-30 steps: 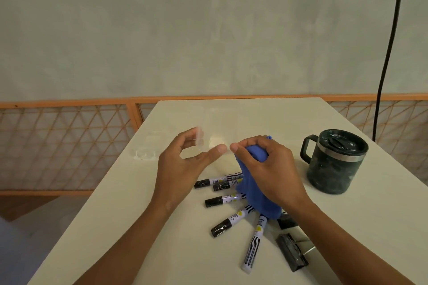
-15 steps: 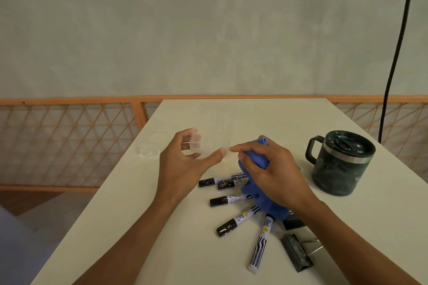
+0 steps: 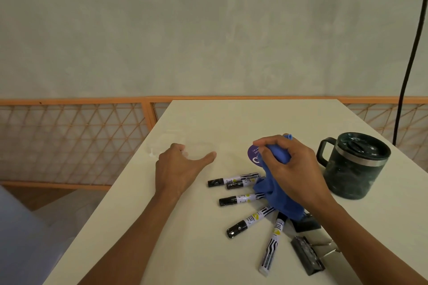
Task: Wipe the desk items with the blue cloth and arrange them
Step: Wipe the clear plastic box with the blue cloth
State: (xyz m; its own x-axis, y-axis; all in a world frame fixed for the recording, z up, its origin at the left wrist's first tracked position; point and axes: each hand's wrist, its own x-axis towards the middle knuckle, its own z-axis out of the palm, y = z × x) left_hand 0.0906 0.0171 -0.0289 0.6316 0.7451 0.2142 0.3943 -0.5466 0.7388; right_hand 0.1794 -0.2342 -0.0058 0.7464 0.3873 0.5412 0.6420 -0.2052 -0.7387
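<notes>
the right grip (image 3: 291, 169) is clamped on the blue cloth (image 3: 278, 201). its fingers curl round a bunched wad, and the loose tail hangs under the wrist and drapes over the inner ends of the markers (image 3: 231, 180). just past its fingertips a purple round disc (image 3: 252, 156) with white lettering peeps out, half hidden by cloth; i cannot tell whether the grip pinches it too. the left grip (image 3: 183, 169) sits low over the bench (image 3: 254, 118), apart to the left of the right one. its thumb is stretched out and its fingers are curled away from view, so i cannot tell whether they hold anything.

the cloth is soft and limp and should mould round whatever it rubs, so a bunched hold suits it. the markers look light, smooth and round, so they are likely to roll or skid if pushed. each is best pinched mid-barrel by the left grip while the cloth runs along it.

five markers lie in a fan below and left of the right grip, their long axes meeting under the cloth. four point their black caps out to the left. the fifth runs almost straight toward the person, dark end up by the cloth. two black binder clips (image 3: 306, 255) lie beneath the right wrist, and a dark lidded mug (image 3: 356, 169) stands upright just right of that grip, handle turned toward it.
</notes>
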